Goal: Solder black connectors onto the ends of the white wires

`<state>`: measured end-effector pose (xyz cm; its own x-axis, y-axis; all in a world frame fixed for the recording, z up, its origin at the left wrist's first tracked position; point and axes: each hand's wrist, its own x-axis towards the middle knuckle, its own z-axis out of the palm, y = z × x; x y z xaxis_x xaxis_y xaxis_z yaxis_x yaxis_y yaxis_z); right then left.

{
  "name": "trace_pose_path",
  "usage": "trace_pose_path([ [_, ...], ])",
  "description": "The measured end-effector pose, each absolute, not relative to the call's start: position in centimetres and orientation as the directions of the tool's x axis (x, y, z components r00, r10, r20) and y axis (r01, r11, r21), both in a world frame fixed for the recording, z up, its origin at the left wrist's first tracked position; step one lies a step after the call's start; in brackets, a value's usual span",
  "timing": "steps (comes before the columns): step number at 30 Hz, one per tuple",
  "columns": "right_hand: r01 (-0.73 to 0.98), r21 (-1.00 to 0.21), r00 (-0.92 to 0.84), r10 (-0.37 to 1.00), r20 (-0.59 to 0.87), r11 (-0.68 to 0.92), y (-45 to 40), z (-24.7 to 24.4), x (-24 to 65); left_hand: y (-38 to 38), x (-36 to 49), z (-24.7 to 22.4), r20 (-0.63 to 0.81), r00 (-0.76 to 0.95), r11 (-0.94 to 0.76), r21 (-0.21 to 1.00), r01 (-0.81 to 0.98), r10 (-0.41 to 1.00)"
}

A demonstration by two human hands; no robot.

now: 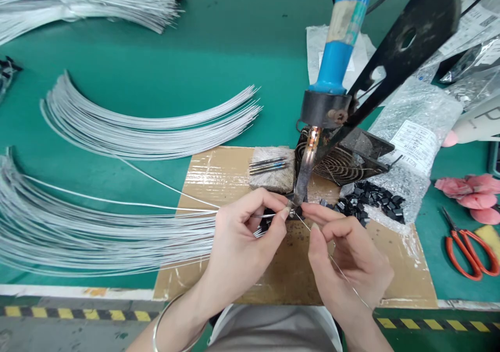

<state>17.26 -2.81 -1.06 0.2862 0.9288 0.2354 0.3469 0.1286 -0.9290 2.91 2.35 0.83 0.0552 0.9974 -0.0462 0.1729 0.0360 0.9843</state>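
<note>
My left hand [246, 242] pinches the end of a thin white wire [156, 204] that runs in from the left. Its fingertips are just below the tip of a blue soldering iron [308, 170], clamped point-down in a black metal holder [402, 45]. My right hand [347, 258] has thumb and forefinger closed on a fine solder strand [346, 279], which trails down across the palm side. The strand's upper end reaches the spot under the iron tip. The small part at the joint is mostly hidden by the fingertips.
Bundles of white wires [148, 133] lie on the left. Behind my hands, a sponge block [272, 170] bears metal tips beside a black fan [347, 159]. Small black parts [375, 201] lie right of it, near bubble wrap [417, 133]. Red-handled scissors [464, 248] rest at the right edge.
</note>
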Motion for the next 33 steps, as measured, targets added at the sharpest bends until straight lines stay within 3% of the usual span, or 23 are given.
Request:
trace_pose_path([
  [10,0.478,-0.864,0.267,0.911,0.316,0.159,-2.82,-1.27,17.13,2.4,3.06,0.89,-0.027,0.057,0.015,0.98,0.199,0.998],
  [33,0.485,-0.86,0.29,0.9,0.327,0.156,-2.79,-1.3,16.92,2.44,3.02,0.86,-0.04,0.065,0.024,0.975,0.22,0.997],
])
